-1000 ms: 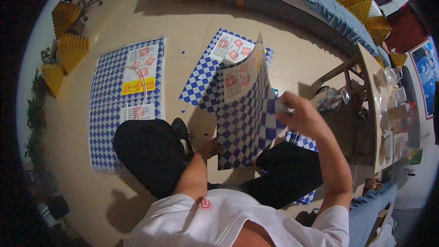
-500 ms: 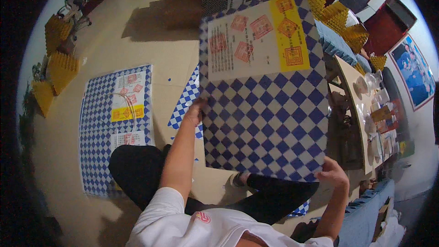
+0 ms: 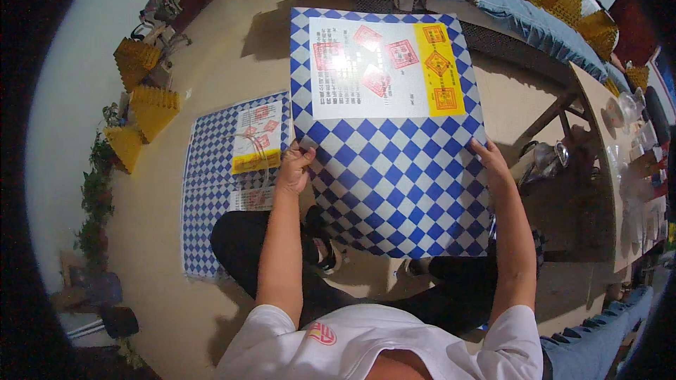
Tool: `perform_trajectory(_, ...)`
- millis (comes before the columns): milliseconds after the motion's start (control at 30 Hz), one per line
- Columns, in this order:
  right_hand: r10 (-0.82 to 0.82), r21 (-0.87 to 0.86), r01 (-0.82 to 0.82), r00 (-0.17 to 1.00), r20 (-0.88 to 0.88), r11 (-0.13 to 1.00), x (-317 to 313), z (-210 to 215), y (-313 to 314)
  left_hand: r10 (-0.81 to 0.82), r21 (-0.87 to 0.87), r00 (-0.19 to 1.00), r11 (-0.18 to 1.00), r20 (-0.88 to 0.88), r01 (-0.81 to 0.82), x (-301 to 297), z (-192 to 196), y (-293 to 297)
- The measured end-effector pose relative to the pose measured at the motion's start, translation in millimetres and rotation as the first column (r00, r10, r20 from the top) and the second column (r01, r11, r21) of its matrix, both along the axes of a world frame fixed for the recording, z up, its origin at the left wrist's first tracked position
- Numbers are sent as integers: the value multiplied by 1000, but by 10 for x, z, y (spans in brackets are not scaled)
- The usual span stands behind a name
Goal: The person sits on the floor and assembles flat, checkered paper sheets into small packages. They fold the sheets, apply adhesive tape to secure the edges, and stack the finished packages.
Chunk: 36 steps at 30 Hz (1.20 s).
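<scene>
Beige floor (image 3: 151, 211) spreads beneath everything, with a couch under a blue cover (image 3: 521, 24) at the upper right, its outer parts lost toward the dark rim. A wooden table (image 3: 600, 123) stands at the right; the small items on it crowd together, hard to make out.

Between the person's two hands, raised above the floor in front of the lap, is a blue-and-white checked sheet (image 3: 401, 169). Its long axis runs away from the body, the far end leaning slightly left, and the near end bows. Its back is out of sight, and it covers the floor and part of the couch behind it. On the floor to the left lies a flat checked pack (image 3: 211, 162), long axis also running away; a knee overlaps its near right corner.

At the sheet's far end sits a white printed panel (image 3: 345, 98), partly washed out by glare, with a yellow strip (image 3: 442, 77) along its right side. The left hand (image 3: 296, 169) pinches the left edge, thumb on the face; the right hand (image 3: 491, 162) grips the right edge. Fingers behind the sheet are hidden.
</scene>
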State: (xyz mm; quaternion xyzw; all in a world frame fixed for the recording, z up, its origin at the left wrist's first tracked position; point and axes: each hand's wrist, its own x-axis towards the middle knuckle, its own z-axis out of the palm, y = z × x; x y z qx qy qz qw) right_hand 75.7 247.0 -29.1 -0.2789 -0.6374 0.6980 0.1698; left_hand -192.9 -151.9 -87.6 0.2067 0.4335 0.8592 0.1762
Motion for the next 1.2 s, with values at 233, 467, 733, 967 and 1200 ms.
perform_trajectory(233,261,38,-259,959,-110,965,8,14,223,8,-185,997,982,-82,-23,-6,296,-195)
perform_trajectory(467,7,-101,-12,998,-57,995,-10,194,121,35,-94,999,995,-33,-38,-170,90,-117)
perform_trajectory(733,96,-120,-88,994,60,989,-65,743,29,143,-313,965,947,222,-68,-634,444,-125)
perform_trajectory(967,247,13,-248,967,65,969,-71,797,130,278,-483,913,869,298,-107,-478,784,-40)
perform_trajectory(1200,262,-16,-262,963,56,965,-46,931,148,459,-728,858,666,230,-161,-402,799,19)
